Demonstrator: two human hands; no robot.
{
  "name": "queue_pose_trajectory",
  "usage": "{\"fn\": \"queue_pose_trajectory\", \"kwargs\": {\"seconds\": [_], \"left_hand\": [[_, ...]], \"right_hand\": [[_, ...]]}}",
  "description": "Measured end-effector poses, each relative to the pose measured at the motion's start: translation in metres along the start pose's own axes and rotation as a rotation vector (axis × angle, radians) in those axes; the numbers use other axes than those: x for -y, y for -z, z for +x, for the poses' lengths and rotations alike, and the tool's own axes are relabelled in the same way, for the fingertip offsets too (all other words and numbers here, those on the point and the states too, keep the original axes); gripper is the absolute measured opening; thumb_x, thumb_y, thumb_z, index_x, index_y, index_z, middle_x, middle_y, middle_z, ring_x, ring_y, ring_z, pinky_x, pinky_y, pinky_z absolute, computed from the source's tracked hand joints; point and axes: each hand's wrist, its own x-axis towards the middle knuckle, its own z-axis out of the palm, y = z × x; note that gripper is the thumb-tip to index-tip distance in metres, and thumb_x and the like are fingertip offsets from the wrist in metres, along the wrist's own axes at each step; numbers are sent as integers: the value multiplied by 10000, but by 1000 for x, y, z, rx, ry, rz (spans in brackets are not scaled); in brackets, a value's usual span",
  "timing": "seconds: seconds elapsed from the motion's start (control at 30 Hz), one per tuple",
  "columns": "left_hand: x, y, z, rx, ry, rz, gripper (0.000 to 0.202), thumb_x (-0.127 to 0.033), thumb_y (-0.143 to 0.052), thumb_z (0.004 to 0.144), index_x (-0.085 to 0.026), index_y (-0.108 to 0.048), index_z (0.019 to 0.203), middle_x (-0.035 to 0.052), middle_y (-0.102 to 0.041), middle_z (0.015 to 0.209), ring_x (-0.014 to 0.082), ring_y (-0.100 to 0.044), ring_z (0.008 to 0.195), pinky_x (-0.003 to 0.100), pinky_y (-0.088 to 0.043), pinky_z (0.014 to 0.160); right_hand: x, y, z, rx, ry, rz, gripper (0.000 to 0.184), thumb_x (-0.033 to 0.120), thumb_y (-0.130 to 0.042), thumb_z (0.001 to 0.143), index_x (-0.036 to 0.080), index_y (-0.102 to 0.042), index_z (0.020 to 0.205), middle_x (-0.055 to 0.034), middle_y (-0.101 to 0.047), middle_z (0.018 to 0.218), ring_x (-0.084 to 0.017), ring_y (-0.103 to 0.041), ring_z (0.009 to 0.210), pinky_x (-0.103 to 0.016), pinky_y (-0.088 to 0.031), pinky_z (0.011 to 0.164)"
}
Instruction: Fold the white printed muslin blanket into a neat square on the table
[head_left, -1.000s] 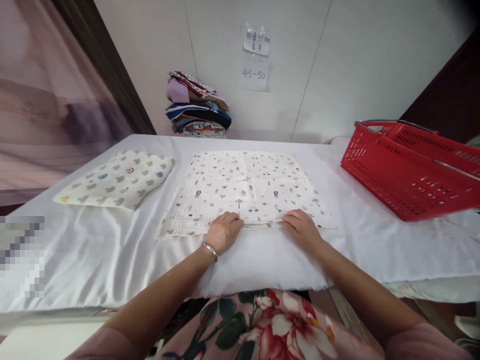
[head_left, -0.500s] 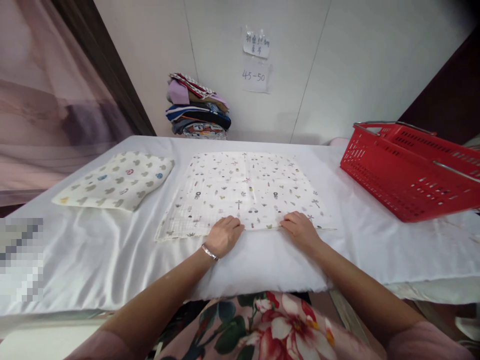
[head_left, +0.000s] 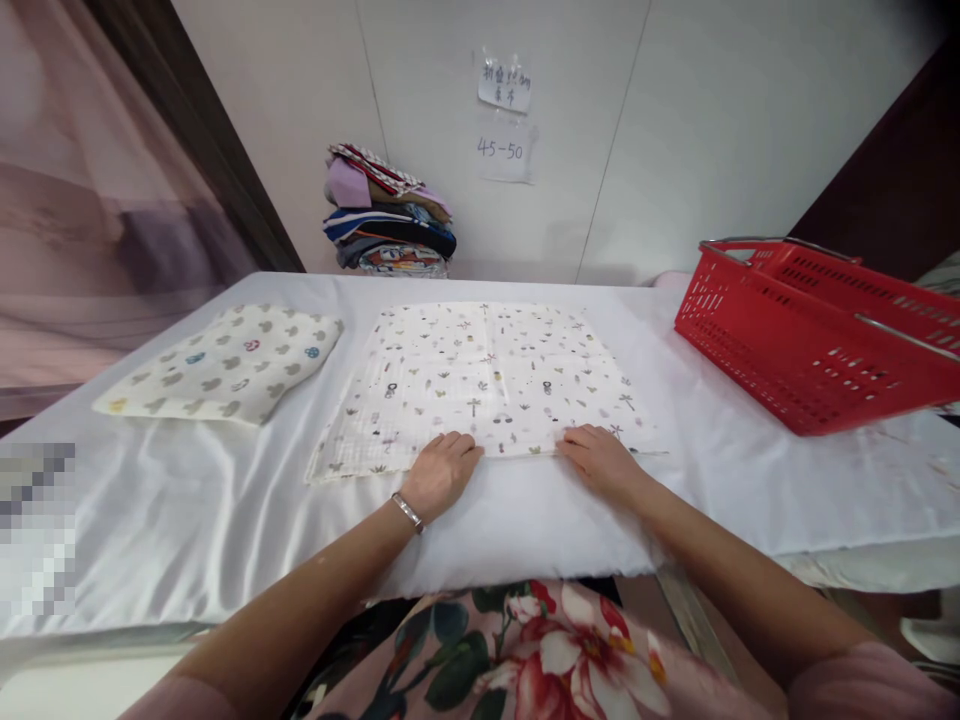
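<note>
A white printed cloth (head_left: 487, 375) lies spread flat on the white-covered table (head_left: 187, 500) in front of me. My left hand (head_left: 442, 470), with a bracelet on the wrist, rests on the cloth's near edge left of centre, fingers curled and pinching the hem. A short way to the right on that same edge, my right hand (head_left: 600, 460) grips the hem with its fingers bent. Both hands press the cloth's edge against the table.
A folded cloth with grey mouse-head prints (head_left: 217, 365) lies at the left. A red plastic basket (head_left: 817, 335) stands tilted at the right. A pile of folded clothes (head_left: 390, 225) sits against the back wall under two paper notes (head_left: 506, 120).
Both hands have stayed on the cloth's near edge with hardly any movement. The view has shifted slightly.
</note>
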Motion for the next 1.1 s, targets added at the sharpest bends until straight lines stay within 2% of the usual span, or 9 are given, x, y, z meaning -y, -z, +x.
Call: {"fn": "queue_pose_trajectory", "kwargs": {"seconds": [0.23, 0.37, 0.53, 0.73, 0.93, 1.1], "left_hand": [[-4, 0, 8, 65, 12, 65, 241, -56, -392, 809, -165, -586, 902, 77, -552, 878, 200, -487, 812, 335, -394, 676], [-4, 3, 10, 79, 3, 77, 278, -17, -389, 779, -156, -588, 914, 79, -555, 877, 205, -492, 800, 338, -403, 671], [-3, 10, 3, -29, 28, -15, 315, -22, -383, 772, -171, -577, 970, 84, -553, 891, 206, -494, 819, 343, -415, 691], [-8, 5, -6, 34, 3, -63, 287, -18, -386, 758, -164, -577, 916, 82, -556, 890, 203, -490, 819, 357, -422, 719], [-8, 0, -4, 33, 52, -46, 243, -45, -391, 799, -172, -566, 910, 68, -556, 912, 200, -487, 842, 350, -413, 740], [-9, -3, -3, 19, 74, -37, 201, -57, -405, 810, -169, -557, 880, 56, -561, 911, 196, -482, 828, 334, -409, 720]], "right_hand": [[0, -6, 3, 12, -16, -95, 287, 87, -413, 833, 175, -583, 1048, -79, -581, 1011, -214, -477, 902, -333, -378, 743], [1, -1, 5, -16, -20, -94, 284, 88, -396, 846, 171, -591, 1033, -86, -588, 1016, -212, -490, 912, -327, -398, 754], [0, 7, 0, -88, -33, -33, 380, 19, -383, 784, 195, -580, 1058, -80, -593, 1037, -210, -514, 934, -328, -423, 755], [0, 1, -9, -92, 3, -29, 375, 30, -384, 776, 191, -595, 1040, -91, -598, 1049, -217, -520, 933, -352, -441, 762], [4, -5, -8, -42, -16, -45, 369, 21, -404, 759, 182, -590, 1033, -91, -587, 1052, -221, -506, 934, -343, -431, 757], [9, -13, 1, -55, -18, -19, 345, 38, -392, 786, 182, -577, 1038, -90, -582, 1030, -219, -500, 896, -346, -420, 742]]}}
